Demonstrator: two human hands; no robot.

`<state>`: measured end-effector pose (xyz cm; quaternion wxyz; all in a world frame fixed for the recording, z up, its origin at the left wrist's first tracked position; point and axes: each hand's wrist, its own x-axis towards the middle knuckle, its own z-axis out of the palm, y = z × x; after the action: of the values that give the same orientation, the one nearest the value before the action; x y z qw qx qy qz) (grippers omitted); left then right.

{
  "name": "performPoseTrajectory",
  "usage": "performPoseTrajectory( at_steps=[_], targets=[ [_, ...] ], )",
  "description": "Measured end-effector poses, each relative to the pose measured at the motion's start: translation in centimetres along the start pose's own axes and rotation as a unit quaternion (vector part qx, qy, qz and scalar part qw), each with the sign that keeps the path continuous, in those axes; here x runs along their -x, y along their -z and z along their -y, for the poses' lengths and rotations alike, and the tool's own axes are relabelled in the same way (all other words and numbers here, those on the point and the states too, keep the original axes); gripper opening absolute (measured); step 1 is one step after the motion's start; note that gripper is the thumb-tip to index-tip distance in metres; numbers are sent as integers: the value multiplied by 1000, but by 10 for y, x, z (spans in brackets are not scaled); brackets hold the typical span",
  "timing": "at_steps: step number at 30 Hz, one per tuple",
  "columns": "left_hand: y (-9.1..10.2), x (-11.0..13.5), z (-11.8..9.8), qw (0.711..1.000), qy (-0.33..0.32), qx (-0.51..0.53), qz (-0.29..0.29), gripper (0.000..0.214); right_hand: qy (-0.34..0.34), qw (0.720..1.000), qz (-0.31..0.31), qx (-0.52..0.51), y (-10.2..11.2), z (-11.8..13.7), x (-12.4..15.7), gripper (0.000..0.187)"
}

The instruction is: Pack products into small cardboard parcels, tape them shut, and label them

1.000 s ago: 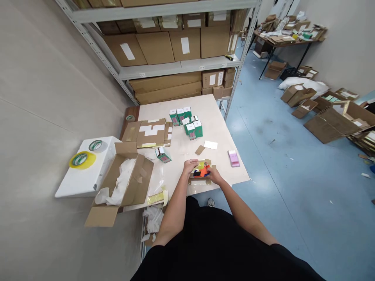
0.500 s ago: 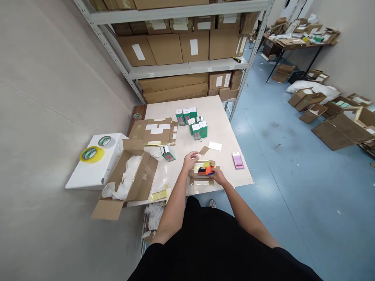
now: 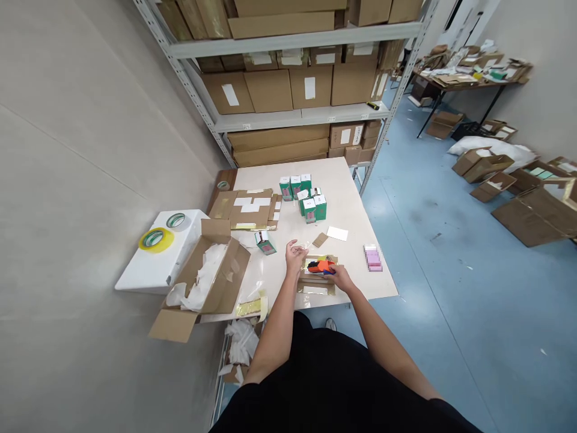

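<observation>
My right hand [image 3: 340,278] is wrapped round the handle of an orange, black and blue tape dispenser [image 3: 321,266]. The dispenser is over a small flat piece of brown cardboard [image 3: 315,282] with tape and white labels at the table's front edge. To the left of the dispenser, my left hand [image 3: 295,255] is raised with its fingers curled together. Something clear and thin shows at its fingertips, too small to make out. Just beyond the hands lie a brown cardboard scrap [image 3: 320,240] and a white card [image 3: 338,233].
Several green-and-white boxes [image 3: 309,210] stand farther back, and a single one [image 3: 265,242] is left of my hands. Flattened cardboard [image 3: 246,207] lies behind it. An open carton [image 3: 234,276] with white paper stands left. Purple packs [image 3: 373,258] are at right. Shelving [image 3: 270,122] rises behind the table.
The view has shifted slightly. The dispenser is turned differently, and its yellow part no longer shows. My left hand has risen a little off the cardboard, its fingers pointing more upward.
</observation>
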<state>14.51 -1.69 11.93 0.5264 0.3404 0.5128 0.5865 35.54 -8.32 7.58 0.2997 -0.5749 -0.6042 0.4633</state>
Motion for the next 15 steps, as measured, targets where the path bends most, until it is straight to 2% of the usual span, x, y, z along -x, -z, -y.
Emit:
performPoseTrajectory(
  at_steps=[3,7,9,12,15],
  targets=[
    [7,-2,-2,999,23,23,7,79,-5,1000,-1,11,-1,-2,-3,34],
    [17,-3,-6,996,66,40,55,75,-4,1000,-7,15,-2,-7,-2,29],
    [21,-3,-8,995,78,38,55,71,-3,1000,3,16,-2,-8,-1,26],
    [26,0,-7,996,82,16,14,60,2,1000,22,22,-2,-7,-2,24],
    [30,6,0,993,87,-1,-76,51,15,998,35,44,-3,-4,-6,22]
  ],
)
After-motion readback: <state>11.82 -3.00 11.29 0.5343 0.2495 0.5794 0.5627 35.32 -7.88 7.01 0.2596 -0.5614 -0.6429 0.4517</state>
